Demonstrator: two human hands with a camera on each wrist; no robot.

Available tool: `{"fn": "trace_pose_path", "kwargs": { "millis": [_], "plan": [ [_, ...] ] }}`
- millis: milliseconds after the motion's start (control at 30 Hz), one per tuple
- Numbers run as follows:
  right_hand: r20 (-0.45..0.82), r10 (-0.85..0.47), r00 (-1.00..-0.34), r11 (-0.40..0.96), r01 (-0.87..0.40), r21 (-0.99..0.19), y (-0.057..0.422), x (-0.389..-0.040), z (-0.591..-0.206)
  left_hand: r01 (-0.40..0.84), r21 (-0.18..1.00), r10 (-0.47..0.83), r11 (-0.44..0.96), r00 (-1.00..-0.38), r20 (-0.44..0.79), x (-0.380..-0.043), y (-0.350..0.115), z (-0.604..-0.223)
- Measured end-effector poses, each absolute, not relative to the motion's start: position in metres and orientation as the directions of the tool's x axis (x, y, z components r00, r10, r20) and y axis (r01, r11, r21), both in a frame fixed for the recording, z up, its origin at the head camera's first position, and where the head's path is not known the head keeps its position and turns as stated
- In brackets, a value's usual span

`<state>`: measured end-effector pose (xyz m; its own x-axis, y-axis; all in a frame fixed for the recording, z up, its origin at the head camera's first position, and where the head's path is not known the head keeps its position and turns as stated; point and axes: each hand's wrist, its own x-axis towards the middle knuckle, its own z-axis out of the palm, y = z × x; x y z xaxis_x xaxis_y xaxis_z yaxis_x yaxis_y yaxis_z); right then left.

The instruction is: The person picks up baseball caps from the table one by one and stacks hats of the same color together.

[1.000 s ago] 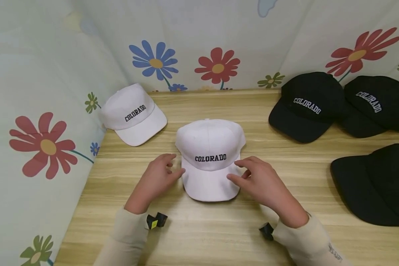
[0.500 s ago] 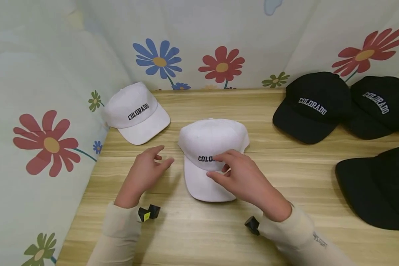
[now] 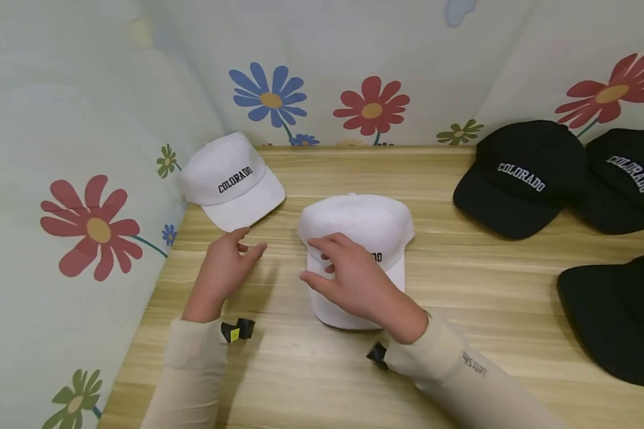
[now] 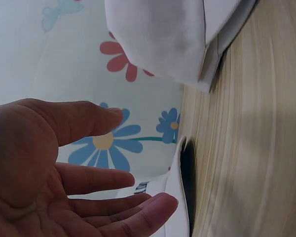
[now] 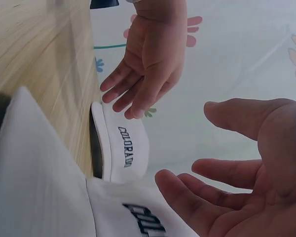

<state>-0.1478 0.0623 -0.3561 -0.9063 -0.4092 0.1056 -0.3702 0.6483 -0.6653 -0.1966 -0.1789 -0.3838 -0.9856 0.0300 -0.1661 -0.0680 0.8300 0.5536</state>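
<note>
A white cap [image 3: 359, 217] lettered COLORADO lies at the middle of the table, brim toward the person. My right hand [image 3: 354, 277] hovers across its front and covers most of the lettering; in the right wrist view the fingers [image 5: 227, 200] are spread with nothing between them. At the back left rests a second white cap [image 3: 228, 173], also lettered COLORADO. Just in front of its brim is my left hand [image 3: 222, 268], thumb and fingers apart and holding nothing. The left wrist view shows that hand's relaxed fingers [image 4: 103, 180] beside the brim.
Two black caps [image 3: 520, 179] with white COLORADO lettering sit side by side at the back right, the farther one cut off by the frame. Another black cap [image 3: 617, 322] lies at the right edge. A flower-printed curtain [image 3: 322, 53] borders the wooden table [image 3: 300, 381] behind and left.
My right hand has moved left from the middle cap's right side to over its front. My left hand has moved left, away from that cap and toward the back-left one. The view has shifted slightly.
</note>
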Motion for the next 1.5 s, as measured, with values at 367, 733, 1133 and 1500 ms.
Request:
{"fn": "trace_pose_path", "kwargs": {
  "millis": [367,733,1133,1500],
  "plan": [
    [0.14,-0.402,-0.905,0.683,-0.398,-0.613,0.036,-0.169,-0.355,-0.145,0.597,-0.037,0.789,-0.981,-0.19,-0.21,-0.194,-0.39],
    [0.111,-0.39,-0.914,0.731,-0.381,-0.566,0.014,-0.191,-0.363,-0.184,0.662,-0.08,0.726,-0.98,-0.184,-0.223,-0.206,-0.391],
    [0.104,-0.423,-0.9,0.765,-0.416,-0.492,-0.01,-0.212,-0.369,-0.301,0.692,-0.179,0.656,-0.953,-0.244,-0.242,-0.217,-0.404],
    [0.089,-0.446,-0.891,0.803,-0.441,-0.401,-0.033,-0.228,-0.375,-0.334,0.706,-0.229,0.625,-0.943,-0.242,-0.251,-0.223,-0.405]
  ]
}}
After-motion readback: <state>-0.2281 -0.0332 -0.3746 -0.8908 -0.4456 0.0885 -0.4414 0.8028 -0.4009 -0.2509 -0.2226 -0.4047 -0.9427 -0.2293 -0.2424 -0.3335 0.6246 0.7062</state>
